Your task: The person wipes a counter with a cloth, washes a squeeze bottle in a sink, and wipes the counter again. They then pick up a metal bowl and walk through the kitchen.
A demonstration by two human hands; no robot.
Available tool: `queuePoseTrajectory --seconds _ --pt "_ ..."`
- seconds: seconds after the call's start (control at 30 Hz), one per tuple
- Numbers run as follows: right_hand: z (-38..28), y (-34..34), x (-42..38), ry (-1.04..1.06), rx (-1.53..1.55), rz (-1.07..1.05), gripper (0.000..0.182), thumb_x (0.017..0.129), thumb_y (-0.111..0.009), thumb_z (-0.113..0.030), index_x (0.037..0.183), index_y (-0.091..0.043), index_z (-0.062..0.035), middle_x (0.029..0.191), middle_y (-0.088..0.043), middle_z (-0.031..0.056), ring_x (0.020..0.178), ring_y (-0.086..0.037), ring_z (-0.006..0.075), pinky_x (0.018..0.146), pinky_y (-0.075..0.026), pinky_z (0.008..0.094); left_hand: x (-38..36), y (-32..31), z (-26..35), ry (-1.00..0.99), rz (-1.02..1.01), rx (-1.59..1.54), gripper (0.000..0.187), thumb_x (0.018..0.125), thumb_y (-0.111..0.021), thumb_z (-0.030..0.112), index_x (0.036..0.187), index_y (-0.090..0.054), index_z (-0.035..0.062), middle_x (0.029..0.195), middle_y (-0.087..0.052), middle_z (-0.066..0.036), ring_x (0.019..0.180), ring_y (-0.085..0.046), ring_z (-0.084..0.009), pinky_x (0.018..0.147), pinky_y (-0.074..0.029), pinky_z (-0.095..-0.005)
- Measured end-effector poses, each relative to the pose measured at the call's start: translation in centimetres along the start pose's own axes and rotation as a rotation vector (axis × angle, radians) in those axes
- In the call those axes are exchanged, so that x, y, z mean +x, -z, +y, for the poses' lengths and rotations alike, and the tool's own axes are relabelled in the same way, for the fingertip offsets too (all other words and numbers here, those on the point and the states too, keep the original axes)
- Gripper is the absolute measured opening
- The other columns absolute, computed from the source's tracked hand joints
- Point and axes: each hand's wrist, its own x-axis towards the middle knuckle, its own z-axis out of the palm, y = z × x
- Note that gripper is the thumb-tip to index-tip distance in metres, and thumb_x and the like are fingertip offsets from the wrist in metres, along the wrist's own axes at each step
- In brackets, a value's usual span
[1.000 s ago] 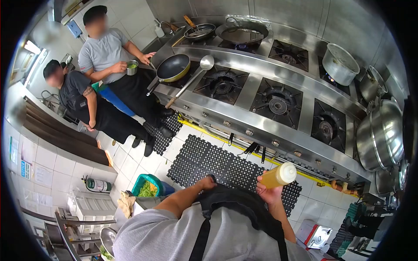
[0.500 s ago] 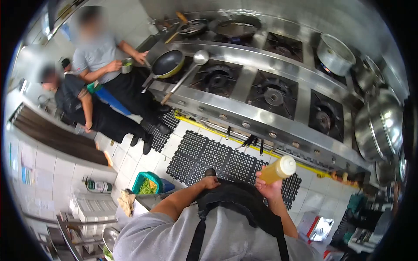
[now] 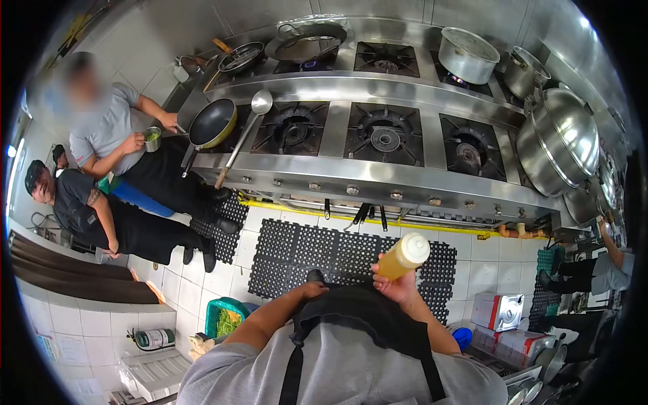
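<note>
My right hand is wrapped round a clear squeeze bottle of yellow liquid, probably oil, with a white cap. The bottle is held out in front of my waist, tilted with its cap up and to the right. My left hand is low at my left side, next to the black apron; its fingers are tucked out of sight. Beyond both hands runs the steel stove. A black-lined wok and a long-handled ladle rest at its left end.
A co-worker at the stove's left end holds a small metal cup; another person stands beside. A large pot sits on the back row. Rubber mats cover the floor. A green bin is at left.
My view has turned to the right and levelled, so the stove and the co-workers sit further left. The bottle stays in my right hand and appears slightly further left.
</note>
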Motion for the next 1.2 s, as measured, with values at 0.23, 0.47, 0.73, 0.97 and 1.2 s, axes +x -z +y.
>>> queuePoseTrajectory --seconds 0.23,0.47,0.73,0.97,1.2 --pt "1.3 -2.3 1.7 0.081 -0.159 0.014 0.054 0.095 -0.046 -0.058 0.122 -0.061 -0.0137 0.103 -0.06 0.0143 0.067 -0.051 0.0202 0.067 -0.046 0.0376 6.5 -0.2 -7.7 -0.089 -0.154 -0.124 0.065 0.099 -0.05 0.059 0.134 -0.064 0.006 0.136 -0.062 -0.022 0.128 -0.057 -0.0375 0.11 -0.042 -0.0413" --pt "2.2 -5.1 4.4 0.122 -0.194 0.053 0.053 0.096 -0.043 -0.06 0.118 -0.062 -0.015 0.097 -0.062 0.0115 0.063 -0.049 0.0191 0.065 -0.045 0.0359 5.2 1.2 -6.6 -0.114 -0.14 -0.171 0.064 0.099 -0.056 0.054 0.134 -0.062 0.0008 0.132 -0.064 -0.022 0.125 -0.06 -0.0341 0.107 -0.045 -0.0391" --pt "3.6 -5.9 5.9 0.074 -0.229 0.04 0.063 0.098 -0.032 -0.064 0.117 -0.063 -0.0135 0.098 -0.068 0.0137 0.065 -0.052 0.022 0.065 -0.045 0.0377 1.3 6.6 -5.5 -0.091 0.005 -0.312 0.064 0.096 -0.063 0.053 0.13 -0.063 -0.0013 0.126 -0.068 -0.021 0.118 -0.064 -0.0309 0.101 -0.049 -0.0378" --pt "3.9 -6.3 6.5 0.048 -0.247 0.082 0.068 0.096 -0.032 -0.071 0.118 -0.062 -0.0136 0.098 -0.068 0.014 0.066 -0.055 0.0231 0.065 -0.046 0.0384 2.3 6.5 -9.9 -0.068 0.098 -0.185 0.06 0.093 -0.063 0.056 0.117 -0.071 0.0009 0.121 -0.07 -0.022 0.112 -0.067 -0.0336 0.099 -0.051 -0.0404" --pt "4.1 -6.8 6.7 0.069 -0.258 0.095 0.056 0.094 -0.042 -0.062 0.117 -0.063 -0.0149 0.099 -0.067 0.0142 0.063 -0.052 0.0203 0.064 -0.045 0.037 2.1 6.1 -11.5 0.042 0.178 -0.167 0.057 0.09 -0.066 0.052 0.114 -0.072 0.0009 0.112 -0.073 -0.021 0.106 -0.07 -0.0354 0.095 -0.053 -0.0408"
